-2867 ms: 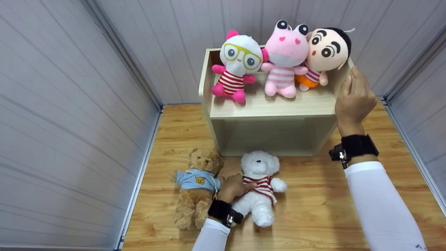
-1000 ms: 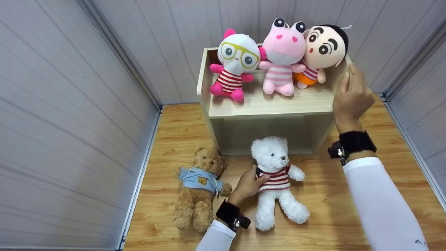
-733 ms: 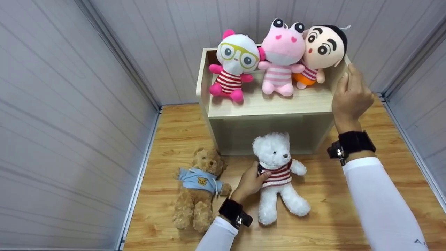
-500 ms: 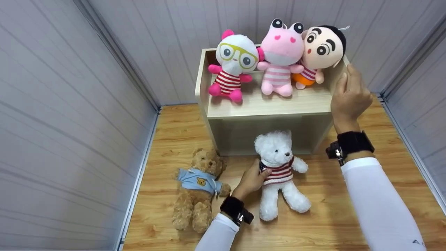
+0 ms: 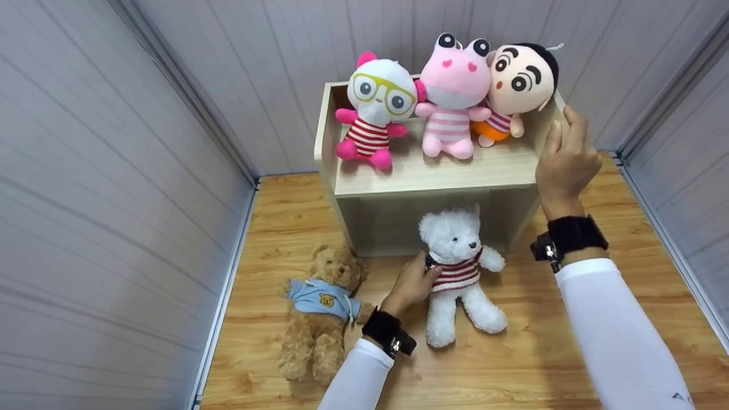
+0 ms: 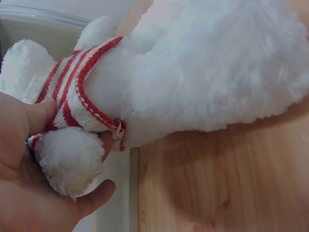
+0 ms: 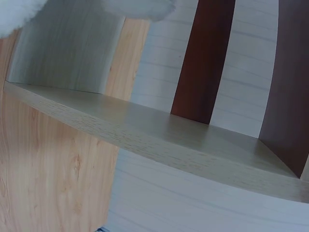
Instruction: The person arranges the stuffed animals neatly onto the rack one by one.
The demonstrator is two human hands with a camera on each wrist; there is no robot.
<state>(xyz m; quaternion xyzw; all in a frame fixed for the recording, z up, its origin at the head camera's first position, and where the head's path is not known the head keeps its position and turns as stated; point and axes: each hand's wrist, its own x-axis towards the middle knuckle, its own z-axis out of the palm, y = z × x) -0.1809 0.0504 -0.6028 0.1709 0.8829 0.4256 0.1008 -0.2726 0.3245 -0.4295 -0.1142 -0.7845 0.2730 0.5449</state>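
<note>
My left hand [image 5: 411, 283] grips the white teddy bear [image 5: 467, 307] at the side of its red-and-white striped sweater, thumb on the front. The bear is upright before the lower compartment of the wooden shelf unit [image 5: 433, 183]. In the left wrist view, the hand [image 6: 24, 164] has its thumb on the sweater [image 6: 72, 82], and the bear's paw [image 6: 70, 159] lies over the palm. My right hand [image 5: 569, 162] pinches the top edge of the unit's right side panel. In the right wrist view that panel [image 7: 145, 145] shows, but the hand does not.
A brown teddy bear [image 5: 313, 336] in a blue top lies on the wooden floor [image 5: 512, 376], left of my left forearm. On the upper shelf sit a panda plush [image 5: 370, 136], a pink frog plush [image 5: 453, 125] and a black-haired doll [image 5: 521, 80]. Grey panel walls [image 5: 114, 199] surround the unit.
The white bear, first lying on the floor under my left hand, has been raised and carried right and toward the shelf unit. My right hand keeps its place on the panel.
</note>
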